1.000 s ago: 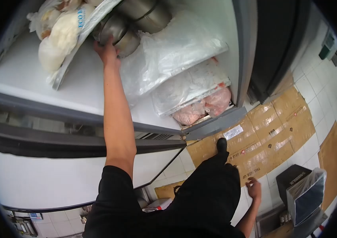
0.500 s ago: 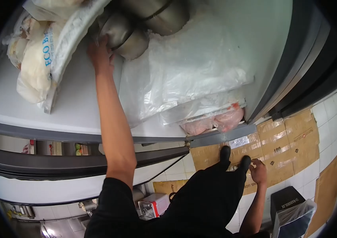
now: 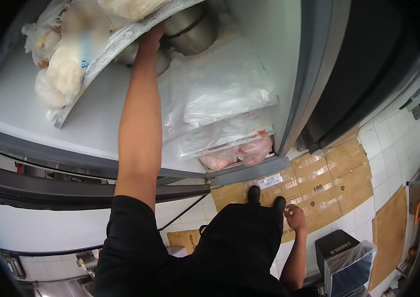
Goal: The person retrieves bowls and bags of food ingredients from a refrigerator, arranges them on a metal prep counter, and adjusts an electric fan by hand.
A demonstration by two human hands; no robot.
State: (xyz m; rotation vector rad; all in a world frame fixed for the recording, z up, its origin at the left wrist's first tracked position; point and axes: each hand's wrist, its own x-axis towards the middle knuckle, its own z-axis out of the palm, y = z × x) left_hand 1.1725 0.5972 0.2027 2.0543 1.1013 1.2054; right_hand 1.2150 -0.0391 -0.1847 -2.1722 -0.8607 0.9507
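Note:
My left arm stretches deep into an open freezer compartment. My left hand (image 3: 151, 37) is among round metal pots, between a small pot (image 3: 162, 60) and a larger pot (image 3: 192, 32). Its fingers are hidden behind the frosted shelf edge (image 3: 121, 42) and the pots, so their grip does not show. Beside the pots lies a stack of clear plastic-wrapped packs (image 3: 225, 89), with bagged pink meat (image 3: 254, 150) at its front end. My right hand (image 3: 296, 218) hangs low by my leg, fingers loosely bent and apart, holding nothing.
White plastic bags (image 3: 61, 84) sit on the frosty shelf at upper left. The freezer door (image 3: 51, 190) stands open on the left. Flattened cardboard (image 3: 319, 183) covers the tiled floor under my shoes. A black bin with a plastic liner (image 3: 341, 260) stands at lower right.
My left hand has reached deeper, past the small pot toward the larger one. The view has shifted, so the packs and floor appear further left. My right hand still hangs low.

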